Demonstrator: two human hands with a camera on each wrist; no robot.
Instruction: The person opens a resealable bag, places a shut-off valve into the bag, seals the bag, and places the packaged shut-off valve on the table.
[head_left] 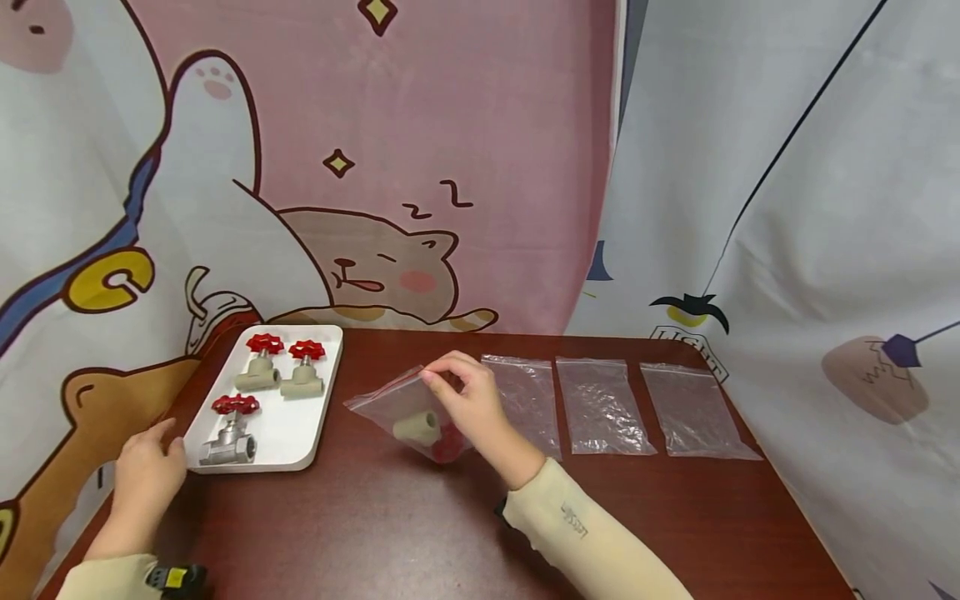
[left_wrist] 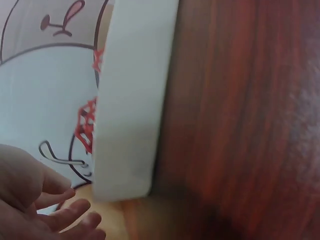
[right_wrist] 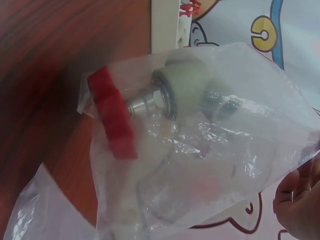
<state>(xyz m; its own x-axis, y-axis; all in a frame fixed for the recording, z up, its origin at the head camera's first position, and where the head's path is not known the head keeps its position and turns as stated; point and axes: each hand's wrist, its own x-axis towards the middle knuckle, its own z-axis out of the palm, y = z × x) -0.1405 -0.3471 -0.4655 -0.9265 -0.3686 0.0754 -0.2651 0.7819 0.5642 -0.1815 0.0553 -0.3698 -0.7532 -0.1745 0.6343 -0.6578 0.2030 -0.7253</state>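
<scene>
Head view faces forward and down, wrist views close and sideways — all apparently sharing the tray (head_left: 288,435).

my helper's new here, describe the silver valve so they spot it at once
Find the white tray at the table's left. At its near end, by the left hand, is the silver valve. Its body is shiny metal, while both neighbours have beige ones.

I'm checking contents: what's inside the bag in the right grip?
Inside the bag is one valve with a beige body and a red handwheel. In the head view, the right grip covers part of the bag, hiding what lies behind.
</scene>
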